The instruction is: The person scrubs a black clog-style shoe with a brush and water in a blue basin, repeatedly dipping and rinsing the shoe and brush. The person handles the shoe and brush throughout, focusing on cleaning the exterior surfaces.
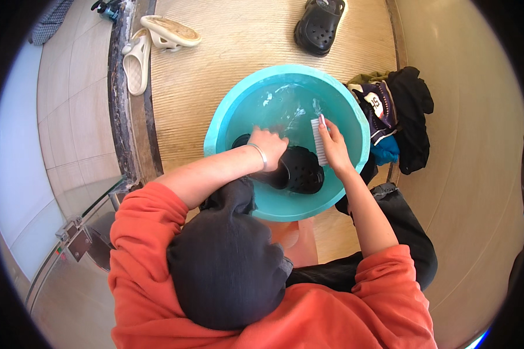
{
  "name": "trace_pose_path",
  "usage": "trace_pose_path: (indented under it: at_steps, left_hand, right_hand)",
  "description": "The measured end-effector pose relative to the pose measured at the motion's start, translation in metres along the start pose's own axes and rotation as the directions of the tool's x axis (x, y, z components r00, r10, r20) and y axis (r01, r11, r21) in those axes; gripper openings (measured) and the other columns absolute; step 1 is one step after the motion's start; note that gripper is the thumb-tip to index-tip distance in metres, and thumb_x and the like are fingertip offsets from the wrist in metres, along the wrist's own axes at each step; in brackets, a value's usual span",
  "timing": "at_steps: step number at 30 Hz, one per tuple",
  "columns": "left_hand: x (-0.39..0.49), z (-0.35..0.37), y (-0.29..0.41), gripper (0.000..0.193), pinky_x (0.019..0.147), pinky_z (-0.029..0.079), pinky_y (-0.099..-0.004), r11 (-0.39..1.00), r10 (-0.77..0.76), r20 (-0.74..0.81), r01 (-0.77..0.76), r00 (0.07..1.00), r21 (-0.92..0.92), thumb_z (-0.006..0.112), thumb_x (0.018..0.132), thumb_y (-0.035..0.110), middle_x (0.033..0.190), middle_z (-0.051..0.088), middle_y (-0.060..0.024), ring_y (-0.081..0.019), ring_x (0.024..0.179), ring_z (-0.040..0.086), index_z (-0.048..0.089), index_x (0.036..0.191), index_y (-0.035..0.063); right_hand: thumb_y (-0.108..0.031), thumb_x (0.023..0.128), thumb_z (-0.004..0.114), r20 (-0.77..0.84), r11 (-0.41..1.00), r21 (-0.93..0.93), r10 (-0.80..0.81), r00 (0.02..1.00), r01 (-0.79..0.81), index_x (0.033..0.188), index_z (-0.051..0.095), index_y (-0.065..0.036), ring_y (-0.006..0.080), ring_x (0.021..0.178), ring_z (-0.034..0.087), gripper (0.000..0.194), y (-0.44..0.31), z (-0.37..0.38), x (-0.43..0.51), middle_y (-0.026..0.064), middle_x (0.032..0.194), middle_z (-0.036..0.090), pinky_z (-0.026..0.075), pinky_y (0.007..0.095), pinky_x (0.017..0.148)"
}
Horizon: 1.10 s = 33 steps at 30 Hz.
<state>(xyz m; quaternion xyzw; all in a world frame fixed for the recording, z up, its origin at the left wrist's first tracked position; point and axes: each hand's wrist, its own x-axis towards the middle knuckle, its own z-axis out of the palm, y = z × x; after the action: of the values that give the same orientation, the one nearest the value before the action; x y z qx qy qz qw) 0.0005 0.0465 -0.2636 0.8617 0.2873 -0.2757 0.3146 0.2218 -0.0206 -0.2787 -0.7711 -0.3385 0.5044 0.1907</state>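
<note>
In front of me is a round turquoise plastic basin (215,114) with water in it. A black clog with a perforated toe (306,171) sits inside, toward its near side. My left hand (268,147), a silver bangle on its wrist, reaches down over the clog with curled fingers; whether they grip anything is hidden. Just left of that hand, another dark, rounded piece (240,140) shows in the water. My right hand (335,147) holds a scrub brush (318,141) with pale bristles at the basin's right side. Those bristles face left, close to the clog's toe.
Another black clog (318,32) lies on the ribbed floor (187,109) beyond the basin. Cream slides (136,67) rest by the stone sill at left. Piled clothes (412,118) lie right of the basin. A glass door panel (91,200) and a pump bottle (108,11) are at left.
</note>
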Motion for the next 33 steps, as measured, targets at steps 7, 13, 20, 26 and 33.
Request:
trace_pose_path:
  at_steps: [7,13,20,26,33]
  left_hand:
    - [-0.003,-0.01,0.011,0.061,0.099,0.048,-0.0496,0.999,-0.031,0.136,0.032,0.99,-0.008,0.071,0.081,0.022,0.124,0.07,-0.0189,-0.0365,0.12,0.066,0.06,0.14,0.0104]
    - [-0.009,0.007,0.011,0.069,0.104,0.046,-0.0525,0.999,-0.048,-0.008,0.048,0.999,-0.007,0.071,0.081,0.018,0.128,0.066,-0.0217,-0.0371,0.125,0.061,0.055,0.148,0.009]
    - [-0.033,0.021,0.012,0.079,0.109,0.042,-0.0563,0.999,-0.042,-0.256,0.046,0.966,0.01,0.074,0.076,0.015,0.122,0.063,-0.0231,-0.0392,0.123,0.058,0.051,0.15,0.0032]
    - [-0.033,0.019,0.012,0.08,0.109,0.041,-0.0562,0.998,-0.062,-0.256,0.054,0.965,-0.036,0.075,0.076,0.015,0.122,0.062,-0.0233,-0.0397,0.123,0.057,0.05,0.15,0.0015]
    - [-0.028,0.027,0.009,0.078,0.11,0.04,-0.0567,0.997,-0.075,-0.303,0.067,0.95,-0.036,0.076,0.076,0.016,0.122,0.062,-0.0234,-0.0401,0.123,0.057,0.052,0.148,0.0]
  right_hand:
    - [-0.046,0.097,0.071,-0.042,0.973,-0.201,-0.126,0.991,0.115,0.154,0.049,-0.007,0.0349,0.123,0.061,0.073,-0.011,0.028,0.008,0.0267,0.137,0.056,0.051,0.0424,0.103]
    - [-0.031,0.086,0.085,-0.027,0.917,-0.295,-0.29,0.957,0.27,0.155,0.044,-0.007,0.0392,0.131,0.056,0.084,-0.022,0.027,0.026,0.0263,0.144,0.052,0.047,0.0456,0.11]
    - [-0.019,0.08,0.086,0.025,0.782,-0.49,-0.43,0.903,0.386,0.155,0.04,-0.006,0.0464,0.134,0.051,0.089,-0.02,0.03,0.046,0.0229,0.144,0.049,0.046,0.0499,0.113]
    - [-0.016,0.08,0.084,0.091,0.712,-0.555,-0.462,0.882,0.43,0.155,0.038,-0.007,0.0485,0.132,0.051,0.089,-0.001,0.036,0.068,0.0241,0.146,0.047,0.048,0.0529,0.109]
    - [-0.024,0.082,0.084,0.132,0.659,-0.641,-0.411,0.902,0.394,0.154,0.032,0.002,0.0515,0.128,0.053,0.093,0.005,0.041,0.079,0.0299,0.141,0.048,0.049,0.0552,0.107]
